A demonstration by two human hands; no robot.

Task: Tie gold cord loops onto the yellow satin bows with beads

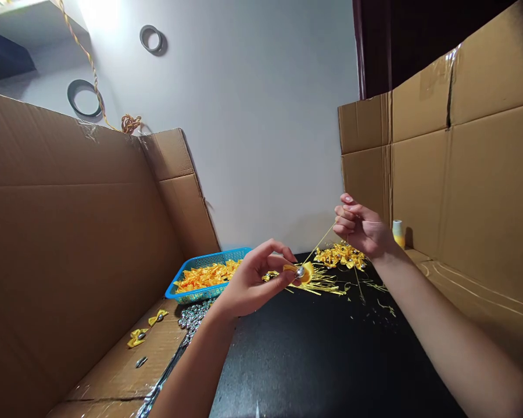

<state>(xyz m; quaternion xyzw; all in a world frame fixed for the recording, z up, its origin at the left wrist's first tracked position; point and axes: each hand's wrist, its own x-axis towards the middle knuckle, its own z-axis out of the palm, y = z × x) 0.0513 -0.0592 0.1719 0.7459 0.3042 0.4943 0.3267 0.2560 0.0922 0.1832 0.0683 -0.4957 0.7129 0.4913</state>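
Cardboard walls (pixel 61 249) stand L + R of the black tabletop (pixel 314 354). Blue basket (pixel 171 294), far L, w/ orange-yellow bows (pixel 204 277) inside. L hand (pixel 259 276) — thumb + fingertips pinched together, other fingers loosely bent; R hand (pixel 361 226) raised higher, fingers curled in a tight pinch. Yellow bow pile (pixel 340 255) at tabletop's far end, nr yellow strips (pixel 326 284). Held bow (pixel 307 274) is in L pinch, above tabletop — silver bead (pixel 300 271) at its middle. Thin yellow thread (pixel 322 241) runs taut from there to R fingers.

Blue bskt (pixel 218 256) partly hidden bhd L hand (pixel 261 276).
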